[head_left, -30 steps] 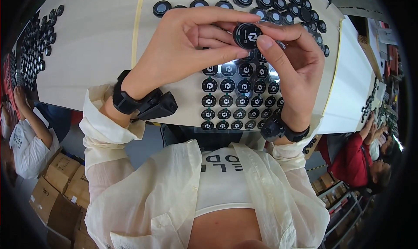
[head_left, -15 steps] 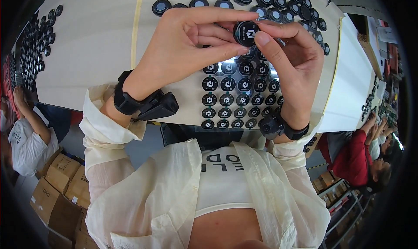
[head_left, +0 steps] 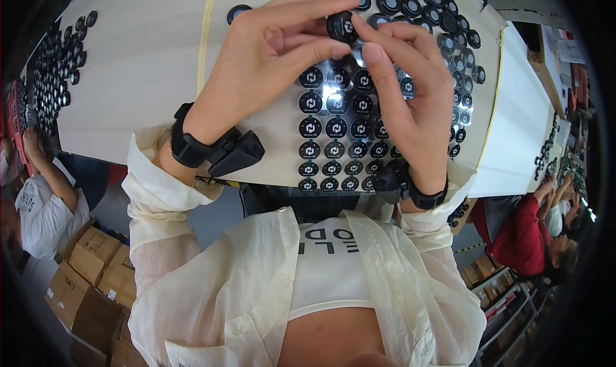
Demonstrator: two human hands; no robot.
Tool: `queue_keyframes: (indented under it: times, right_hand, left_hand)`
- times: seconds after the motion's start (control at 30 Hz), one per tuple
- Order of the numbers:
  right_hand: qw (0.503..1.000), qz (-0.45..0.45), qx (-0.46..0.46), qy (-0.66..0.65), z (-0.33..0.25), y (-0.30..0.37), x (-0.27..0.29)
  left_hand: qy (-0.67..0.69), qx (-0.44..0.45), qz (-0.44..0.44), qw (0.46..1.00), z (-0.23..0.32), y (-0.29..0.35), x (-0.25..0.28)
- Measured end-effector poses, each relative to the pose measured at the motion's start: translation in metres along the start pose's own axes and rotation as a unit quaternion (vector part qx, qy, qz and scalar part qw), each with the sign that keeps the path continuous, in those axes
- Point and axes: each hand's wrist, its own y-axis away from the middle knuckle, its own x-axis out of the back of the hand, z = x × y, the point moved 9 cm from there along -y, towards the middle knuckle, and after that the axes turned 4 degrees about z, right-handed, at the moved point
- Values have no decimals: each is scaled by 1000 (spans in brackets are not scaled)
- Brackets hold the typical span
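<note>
Unmoved, both hands' fingers (head_left: pixel 359 30) half-hide black disc (head_left: pixel 340 26).

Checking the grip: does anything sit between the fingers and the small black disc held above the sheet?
Nothing visible: fingertips of the left hand and right hand pinch the black disc directly, above the sticker sheet.

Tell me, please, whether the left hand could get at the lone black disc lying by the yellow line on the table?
Probably yes: the lone black disc lies bare just beside the left hand, with nothing over it, though that hand is pinching a small black disc.
</note>
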Motion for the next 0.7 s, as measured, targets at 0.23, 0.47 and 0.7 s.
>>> queue_keyframes:
  times: [0.23,0.47,0.7]
  right_hand:
    - [998,41,-2,-43,6,4,2]
    - [998,63,-4,-18,15,0,10]
    - [994,-16,-109,27,33,6,10]
  left_hand:
    - [-253,-129,-12,959,58,-71,12]
    - [-626,-149,-63,763,-29,-200,121]
    - [-329,-249,-221,884,36,-119,44]
